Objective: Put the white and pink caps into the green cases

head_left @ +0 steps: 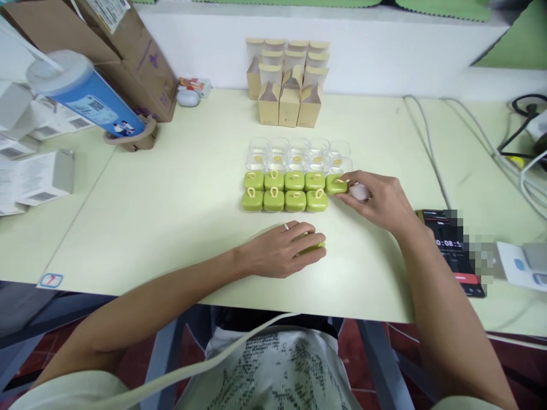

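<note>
Two rows of small rounded green cases (274,200), each with a pale yellow loop on top, sit mid-table. My right hand (378,198) pinches the green case (336,184) at the right end of the back row. A small pinkish-white object (359,192) shows between that hand's thumb and fingers; its kind is unclear. My left hand (284,249), a ring on one finger, curls over another green case (318,246) in front of the rows, mostly covered by the fingers. Behind the green cases stand two rows of clear plastic covers (299,154).
Upright open cardboard boxes (290,105) stand by the wall. To the left are a blue cup (102,105) in a holder, a brown paper bag (149,68) and white boxes (40,177). A phone (448,245) lies beside my right forearm, with cables (427,136) behind it.
</note>
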Demonstrator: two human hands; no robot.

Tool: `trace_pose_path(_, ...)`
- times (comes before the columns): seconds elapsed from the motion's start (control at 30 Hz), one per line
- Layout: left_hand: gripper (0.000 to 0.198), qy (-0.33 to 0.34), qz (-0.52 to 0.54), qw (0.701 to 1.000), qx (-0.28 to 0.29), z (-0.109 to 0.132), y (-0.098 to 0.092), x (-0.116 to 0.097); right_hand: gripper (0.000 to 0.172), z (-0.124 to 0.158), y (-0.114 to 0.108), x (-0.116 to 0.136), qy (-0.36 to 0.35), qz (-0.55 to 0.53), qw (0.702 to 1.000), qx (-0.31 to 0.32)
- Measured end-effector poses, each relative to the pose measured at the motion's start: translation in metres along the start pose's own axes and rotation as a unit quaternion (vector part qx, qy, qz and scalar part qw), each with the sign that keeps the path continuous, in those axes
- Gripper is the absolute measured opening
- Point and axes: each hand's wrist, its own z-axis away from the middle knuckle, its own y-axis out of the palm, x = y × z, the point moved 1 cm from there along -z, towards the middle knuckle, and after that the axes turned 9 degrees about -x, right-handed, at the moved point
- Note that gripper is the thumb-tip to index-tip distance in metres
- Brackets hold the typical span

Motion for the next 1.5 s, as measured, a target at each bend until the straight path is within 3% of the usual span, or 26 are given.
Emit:
trace_pose_path(0.17,0.033,-0.050,0.062,0.995,-0.055,0.002,0.001,0.002,0.050,-0.001,0.001,-0.002,0.014,-0.017,1.000,-0.022)
trace_pose_path(0.27,0.050,-0.146,0.112,0.975,-0.123,0.004,0.001,0.006,0.061,-0.002,-0.006,-0.002,0.033,-0.078,0.991,-0.105)
trace_pose_path(0.37,0.053,-0.225,0.113,0.950,-0.184,0.007,0.000,0.011,0.053,-0.003,-0.018,-0.001,0.065,-0.112,0.976,-0.176)
trace_pose_path(0.57,0.054,-0.273,0.077,0.941,-0.185,0.011,-0.001,0.018,0.064,-0.004,-0.022,-0.005,0.031,-0.100,0.994,-0.033)
trace_pose_path(0.73,0.052,-0.272,0.081,0.943,-0.176,0.011,0.000,0.017,0.059,-0.001,-0.010,-0.011,-0.003,-0.049,0.999,0.017)
trace_pose_path(1.03,0.050,-0.274,0.094,0.942,-0.169,0.010,0.001,0.015,0.046,0.001,-0.010,-0.012,-0.023,-0.030,0.999,-0.010)
trace_pose_path(1.5,0.050,-0.254,0.106,0.946,-0.172,0.010,0.002,0.015,0.054,0.002,0.005,-0.006,0.013,0.002,1.000,-0.012)
